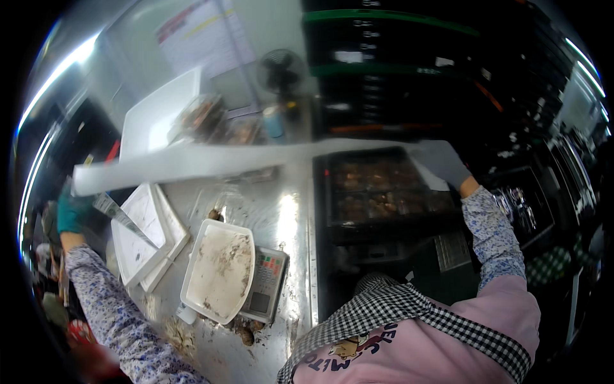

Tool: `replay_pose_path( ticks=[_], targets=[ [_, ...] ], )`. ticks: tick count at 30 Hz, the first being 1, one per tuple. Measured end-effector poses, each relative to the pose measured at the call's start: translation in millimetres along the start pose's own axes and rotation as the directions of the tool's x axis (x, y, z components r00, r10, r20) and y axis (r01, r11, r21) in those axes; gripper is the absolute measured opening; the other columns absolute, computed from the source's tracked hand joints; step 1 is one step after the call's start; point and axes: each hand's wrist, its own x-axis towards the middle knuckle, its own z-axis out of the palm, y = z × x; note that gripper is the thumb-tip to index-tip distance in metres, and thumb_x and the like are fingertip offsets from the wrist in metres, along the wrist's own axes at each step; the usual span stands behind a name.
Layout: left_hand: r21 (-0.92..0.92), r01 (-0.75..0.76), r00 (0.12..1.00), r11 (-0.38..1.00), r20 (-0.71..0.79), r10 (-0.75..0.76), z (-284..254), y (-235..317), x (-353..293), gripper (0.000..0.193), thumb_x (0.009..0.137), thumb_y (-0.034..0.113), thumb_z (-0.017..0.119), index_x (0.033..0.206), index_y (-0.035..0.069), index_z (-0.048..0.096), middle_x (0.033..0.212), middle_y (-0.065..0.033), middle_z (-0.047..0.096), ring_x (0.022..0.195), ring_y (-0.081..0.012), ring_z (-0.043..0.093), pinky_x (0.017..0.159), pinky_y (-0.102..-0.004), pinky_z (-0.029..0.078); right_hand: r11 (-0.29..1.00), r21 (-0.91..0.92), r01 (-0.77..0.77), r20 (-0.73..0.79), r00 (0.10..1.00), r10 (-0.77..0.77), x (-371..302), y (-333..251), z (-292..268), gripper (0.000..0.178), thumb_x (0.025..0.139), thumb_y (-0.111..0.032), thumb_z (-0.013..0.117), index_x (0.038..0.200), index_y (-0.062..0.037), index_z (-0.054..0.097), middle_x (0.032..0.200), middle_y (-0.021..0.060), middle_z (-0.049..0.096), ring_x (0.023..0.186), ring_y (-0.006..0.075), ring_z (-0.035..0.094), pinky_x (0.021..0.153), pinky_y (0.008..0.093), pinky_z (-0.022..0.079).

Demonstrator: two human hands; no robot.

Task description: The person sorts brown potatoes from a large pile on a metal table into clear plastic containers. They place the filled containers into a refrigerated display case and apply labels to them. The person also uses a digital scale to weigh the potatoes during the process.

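A long, thin white sheet (211, 161), blurred by motion, is stretched between my two hands above the table and a black crate. At the far left, my left hand (73, 208) in a teal glove is closed on one end. My right hand (442, 161), in a grey glove, grips the other end over the crate's right side. A narrow printed strip (125, 221) slants down beside my left hand; whether I hold it too I cannot tell. Inside the black crate (377, 232), clear packs of brown roundish pieces (377, 205) lie in rows.
A scale (265, 288) bears a soiled white tray (219, 272). White foam trays (144, 246) lie to its left, brown lumps (245, 334) in front. Farther back are a white bin (157, 115), filled clear bags (198, 118), a blue can (273, 121), a fan (280, 70) and stacked black crates (396, 96).
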Motion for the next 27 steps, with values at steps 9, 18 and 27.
replay_pose_path(
  ticks=[9, 18, 27],
  targets=[
    [0.593, -0.615, 0.777, 0.52, 0.34, 0.53, 264, 4, 57, 0.035, 0.083, 0.004, 0.066, 0.117, 0.0, 0.06, 0.104, -0.0118, 0.068, 0.09, -0.0182, 0.065, 0.079, -0.0275, 0.053, 0.703, 0.136, -0.698, 0.046, 0.713, 0.7, -122, 38, -26, 0.028, 0.087, -0.029, 0.057, 0.095, -0.003, 0.061, 0.087, 0.0209, 0.064, 0.084, 0.04, 0.062, 0.072, 0.0474, 0.048],
    [0.853, -0.486, 0.726, 0.188, 0.276, 0.63, 205, -15, 61, 0.032, 0.081, 0.014, 0.067, 0.11, 0.003, 0.065, 0.102, -0.011, 0.068, 0.087, -0.0253, 0.066, 0.077, -0.0337, 0.054, 0.636, 0.417, -0.65, -0.133, 0.648, 0.75, -145, 71, 38, 0.018, 0.079, -0.014, 0.065, 0.087, -0.0046, 0.052, 0.082, 0.013, 0.055, 0.076, 0.0339, 0.058, 0.068, 0.0412, 0.046],
    [-0.089, 0.31, 0.803, 0.947, -0.509, -0.311, 109, -246, -42, 0.03, 0.087, 0.023, 0.055, 0.112, 0.008, 0.061, 0.102, -0.0122, 0.064, 0.082, -0.0231, 0.062, 0.07, -0.035, 0.049, 0.775, 0.447, -0.446, -0.023, 0.861, 0.508, -76, 99, 82, 0.023, 0.077, -0.015, 0.068, 0.091, -0.0044, 0.053, 0.097, 0.0114, 0.055, 0.083, 0.0326, 0.061, 0.068, 0.0412, 0.049]
  ],
)
